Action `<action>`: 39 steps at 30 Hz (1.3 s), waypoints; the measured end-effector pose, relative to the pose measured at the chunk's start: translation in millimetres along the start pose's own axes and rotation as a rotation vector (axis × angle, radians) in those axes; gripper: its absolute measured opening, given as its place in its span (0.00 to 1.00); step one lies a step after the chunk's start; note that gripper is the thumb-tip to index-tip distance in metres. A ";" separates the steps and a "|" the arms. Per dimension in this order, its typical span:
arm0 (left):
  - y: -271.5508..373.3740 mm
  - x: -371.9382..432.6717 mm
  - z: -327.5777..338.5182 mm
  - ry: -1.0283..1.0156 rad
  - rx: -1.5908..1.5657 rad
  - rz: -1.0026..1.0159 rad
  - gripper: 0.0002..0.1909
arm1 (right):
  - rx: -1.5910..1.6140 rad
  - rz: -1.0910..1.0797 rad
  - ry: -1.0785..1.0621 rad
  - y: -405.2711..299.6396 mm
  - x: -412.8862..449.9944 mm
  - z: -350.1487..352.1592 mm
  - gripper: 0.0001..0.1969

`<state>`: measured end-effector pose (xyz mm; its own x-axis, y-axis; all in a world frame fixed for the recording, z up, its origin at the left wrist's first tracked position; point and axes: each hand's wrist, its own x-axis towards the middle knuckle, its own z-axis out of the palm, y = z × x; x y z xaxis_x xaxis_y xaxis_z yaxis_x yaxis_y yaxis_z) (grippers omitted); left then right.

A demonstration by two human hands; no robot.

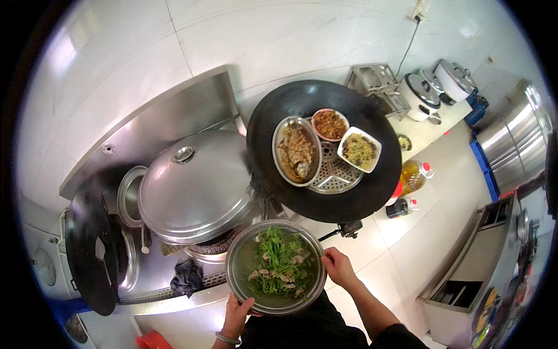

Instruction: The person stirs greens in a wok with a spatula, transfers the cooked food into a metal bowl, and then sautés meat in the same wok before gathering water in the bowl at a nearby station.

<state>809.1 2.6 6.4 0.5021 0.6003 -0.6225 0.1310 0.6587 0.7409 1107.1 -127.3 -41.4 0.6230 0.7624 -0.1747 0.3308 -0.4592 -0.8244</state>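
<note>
A round stainless steel basin (231, 266) of broth, with leafy greens (279, 253) and pieces of meat in it, is held level in front of my body. My left hand (237, 312) grips its lower left rim, thumb on top. On the right side my right hand (338, 266) pinches the rim. Just beyond the basin stands a big black wok (340, 205) with a perforated steamer rack (333, 179) inside. On and beside the rack sit an oval metal dish of cooked fish (298, 150), a pink-rimmed bowl of brown food (330, 124) and a square white bowl of chopped food (359, 149).
Left of the wok, a large domed metal lid (196, 192) covers a stove burner. A second black wok (87, 257) leans at far left, near a crumpled black cloth or bag (187, 278). Oil bottles (412, 176) stand on the floor at right; rice cookers (418, 98) line a counter.
</note>
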 end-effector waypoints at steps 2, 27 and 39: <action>18.5 1.5 14.1 -0.080 0.079 0.022 0.23 | 0.012 0.020 0.045 -6.1 -5.0 -22.9 0.08; 90.0 277.1 233.2 -0.113 0.414 -0.129 0.24 | 0.102 0.142 -0.244 143.9 237.3 -202.5 0.13; 73.2 307.0 262.0 -0.025 0.438 -0.133 0.26 | 1.169 0.678 -0.082 183.3 292.8 -186.4 0.09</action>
<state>1196.8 116.2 -64.4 0.4767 0.5088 -0.7169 0.5420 0.4719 0.6953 1482.3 -73.1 -143.4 0.3642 0.5862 -0.7237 -0.8391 -0.1306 -0.5281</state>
